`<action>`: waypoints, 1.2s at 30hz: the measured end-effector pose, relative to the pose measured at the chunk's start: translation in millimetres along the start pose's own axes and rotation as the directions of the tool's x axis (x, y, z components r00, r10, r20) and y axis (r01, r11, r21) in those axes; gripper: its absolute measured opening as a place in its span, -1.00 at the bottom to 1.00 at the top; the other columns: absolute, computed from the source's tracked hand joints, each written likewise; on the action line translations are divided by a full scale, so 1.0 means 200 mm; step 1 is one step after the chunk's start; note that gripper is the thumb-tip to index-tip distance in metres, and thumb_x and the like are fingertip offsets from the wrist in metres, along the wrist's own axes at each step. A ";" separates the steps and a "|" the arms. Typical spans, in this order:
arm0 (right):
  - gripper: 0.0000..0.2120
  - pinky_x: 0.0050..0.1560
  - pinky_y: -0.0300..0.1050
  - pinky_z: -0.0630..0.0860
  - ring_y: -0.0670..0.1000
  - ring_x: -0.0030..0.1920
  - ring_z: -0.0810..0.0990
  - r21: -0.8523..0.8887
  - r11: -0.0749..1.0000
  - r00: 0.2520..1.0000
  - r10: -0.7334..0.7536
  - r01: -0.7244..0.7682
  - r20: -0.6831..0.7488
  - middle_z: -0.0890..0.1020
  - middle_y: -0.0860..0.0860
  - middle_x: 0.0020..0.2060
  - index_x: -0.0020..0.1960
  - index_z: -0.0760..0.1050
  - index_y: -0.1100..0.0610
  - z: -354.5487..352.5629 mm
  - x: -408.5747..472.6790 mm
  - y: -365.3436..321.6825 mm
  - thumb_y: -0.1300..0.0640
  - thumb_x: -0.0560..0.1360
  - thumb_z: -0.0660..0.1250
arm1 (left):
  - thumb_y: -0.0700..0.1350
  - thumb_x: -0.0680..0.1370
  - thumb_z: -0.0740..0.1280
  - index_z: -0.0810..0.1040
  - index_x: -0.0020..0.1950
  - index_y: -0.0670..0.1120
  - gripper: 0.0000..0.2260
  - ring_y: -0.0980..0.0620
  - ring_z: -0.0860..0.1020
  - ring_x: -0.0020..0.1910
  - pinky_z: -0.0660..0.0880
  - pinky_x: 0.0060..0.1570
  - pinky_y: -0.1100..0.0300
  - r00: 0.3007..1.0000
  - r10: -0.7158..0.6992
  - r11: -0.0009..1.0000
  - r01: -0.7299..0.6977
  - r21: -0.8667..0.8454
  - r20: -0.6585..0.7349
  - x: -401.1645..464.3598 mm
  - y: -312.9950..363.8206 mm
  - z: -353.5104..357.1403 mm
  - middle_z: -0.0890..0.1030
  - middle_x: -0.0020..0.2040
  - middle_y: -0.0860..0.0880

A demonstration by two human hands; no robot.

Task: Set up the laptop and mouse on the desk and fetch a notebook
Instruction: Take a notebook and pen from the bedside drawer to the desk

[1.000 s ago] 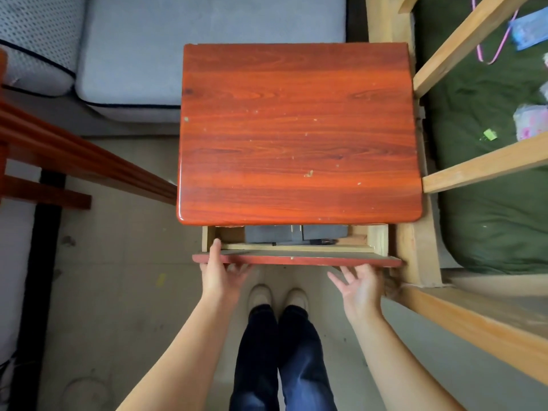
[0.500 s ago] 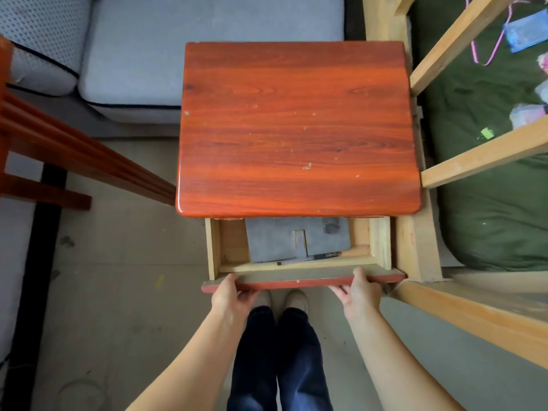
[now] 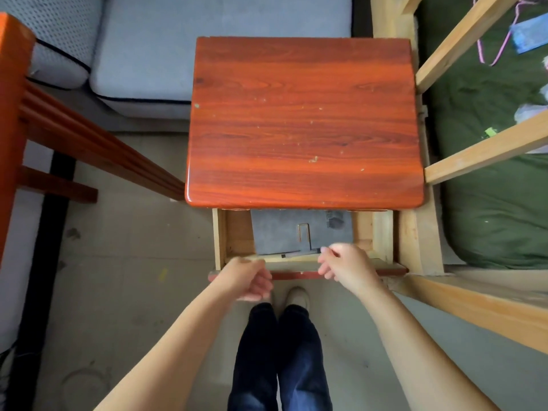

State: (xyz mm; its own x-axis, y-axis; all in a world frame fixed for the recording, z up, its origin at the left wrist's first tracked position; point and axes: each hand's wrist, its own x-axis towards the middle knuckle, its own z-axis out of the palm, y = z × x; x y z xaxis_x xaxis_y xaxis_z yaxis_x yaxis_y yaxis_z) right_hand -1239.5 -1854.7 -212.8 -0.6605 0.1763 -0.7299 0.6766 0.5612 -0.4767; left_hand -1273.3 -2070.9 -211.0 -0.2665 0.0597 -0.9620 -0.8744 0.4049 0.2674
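Observation:
A red-brown wooden desk [image 3: 302, 123] stands below me with a bare top. Its drawer [image 3: 382, 232] is pulled out toward me. Inside lies a grey notebook [image 3: 284, 232] with a brass clip, and a dark pen [image 3: 299, 254] rests along its near edge. My left hand [image 3: 246, 277] hovers at the drawer's front left, fingers loosely curled, holding nothing. My right hand [image 3: 347, 265] is over the drawer's front edge, fingers apart, fingertips just above the pen and notebook's near edge. No laptop or mouse is in view.
A grey sofa cushion [image 3: 207, 48] lies behind the desk. A red wooden rail [image 3: 98, 149] runs at the left. A pale wooden bed frame [image 3: 474, 149] with green bedding [image 3: 498, 215] is on the right. My legs and shoes [image 3: 284, 345] stand on the concrete floor.
Both hands pulled the drawer out, uncovering the notebook and pen, then let go of its front. My right hand has risen over the front edge toward the notebook.

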 end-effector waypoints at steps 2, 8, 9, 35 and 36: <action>-0.76 -0.08 -0.02 0.56 -0.04 -0.16 0.61 -0.228 0.946 0.973 -0.232 0.228 0.009 0.66 -0.10 -0.08 -0.02 0.59 0.04 0.05 0.10 -0.08 0.12 0.55 0.13 | -0.17 0.57 0.16 0.54 -0.03 -0.21 -0.81 0.02 0.56 -0.41 0.53 -0.35 0.18 0.955 0.152 0.983 -0.173 -0.062 -0.254 0.10 0.11 -0.01 0.64 -0.32 -0.09; -0.67 0.14 0.10 0.41 0.16 0.23 0.37 -0.667 0.604 0.899 -0.255 0.437 0.357 0.48 0.10 0.15 0.25 0.45 0.10 0.26 0.34 -0.08 0.27 0.51 0.16 | -0.17 0.53 0.21 0.35 0.32 -0.19 -0.64 -0.02 0.48 -0.22 0.33 -0.39 0.28 0.849 0.262 0.965 -0.235 0.118 -0.458 0.42 0.20 0.03 0.58 0.12 -0.17; -0.68 0.15 0.10 0.38 0.16 0.24 0.36 -0.692 0.572 0.897 -0.261 0.441 0.356 0.47 0.10 0.16 0.25 0.46 0.10 0.26 0.36 -0.07 0.26 0.52 0.17 | -0.16 0.52 0.23 0.33 0.31 -0.20 -0.63 -0.06 0.50 -0.14 0.38 -0.29 0.24 0.850 0.248 0.968 -0.239 0.080 -0.465 0.45 0.21 0.05 0.57 0.12 -0.17; -0.79 -0.11 -0.10 0.47 0.09 -0.13 0.61 -0.111 0.879 0.665 -0.428 0.464 -0.612 0.68 0.11 -0.12 0.05 0.55 0.22 -0.14 -0.22 0.00 0.12 0.53 0.23 | 0.01 0.54 0.30 0.50 0.22 -0.13 -0.67 -0.03 0.66 -0.04 0.61 -0.04 0.06 0.963 0.251 0.897 -0.194 -0.398 0.096 0.08 0.03 -0.08 0.70 0.01 -0.06; -0.85 -0.15 -0.06 0.47 0.11 -0.19 0.59 -0.033 0.909 0.709 -0.347 0.416 -0.614 0.65 0.07 -0.23 -0.01 0.54 0.19 -0.15 -0.23 0.01 0.14 0.53 0.26 | 0.00 0.53 0.30 0.51 0.21 -0.12 -0.69 -0.02 0.66 -0.03 0.62 -0.06 0.09 0.943 0.286 0.910 -0.211 -0.357 0.171 0.03 0.03 -0.12 0.70 0.01 -0.06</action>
State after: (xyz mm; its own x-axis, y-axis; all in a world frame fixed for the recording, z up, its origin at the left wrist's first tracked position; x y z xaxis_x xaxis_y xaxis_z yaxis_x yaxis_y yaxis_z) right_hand -1217.1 -1838.0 -164.8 -0.9031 0.4264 -0.0511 0.3289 0.6102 -0.7208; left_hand -1289.2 -2091.0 -213.7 -0.4319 0.3278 -0.8402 -0.8842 0.0297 0.4661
